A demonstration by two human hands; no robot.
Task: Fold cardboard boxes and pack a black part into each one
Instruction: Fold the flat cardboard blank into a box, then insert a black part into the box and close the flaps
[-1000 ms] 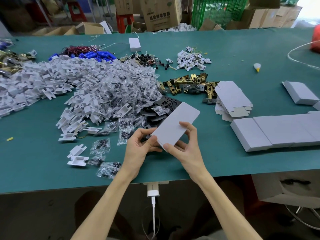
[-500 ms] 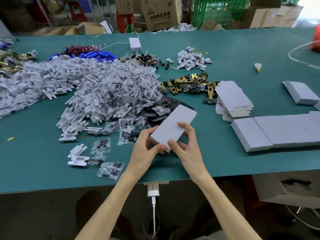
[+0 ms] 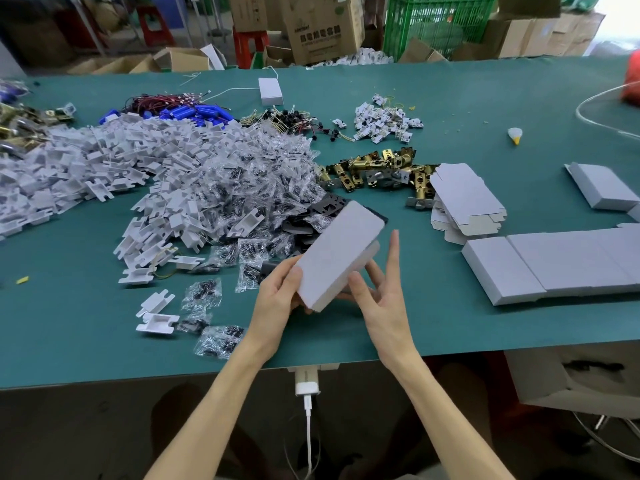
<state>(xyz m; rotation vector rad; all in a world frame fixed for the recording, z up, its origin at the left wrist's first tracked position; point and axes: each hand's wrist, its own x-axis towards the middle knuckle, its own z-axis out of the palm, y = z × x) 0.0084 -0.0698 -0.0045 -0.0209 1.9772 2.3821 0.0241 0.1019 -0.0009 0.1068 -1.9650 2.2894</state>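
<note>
Head view: white rectangular cardboard box [image 3: 337, 258], held above the green table [image 3: 450, 334] near its front edge. It looks folded shut; contents unseen. The long axis runs near-left to far-right, with the far end towards the stack of flat white box blanks [image 3: 464, 195]. The left hand [image 3: 277, 296] grips the near end. The right hand [image 3: 384, 306] rests straight-fingered against its side. A row of closed white boxes [image 3: 561, 261] lies to the right and black flat parts [image 3: 327, 206] remain; judged mid-task.
</note>
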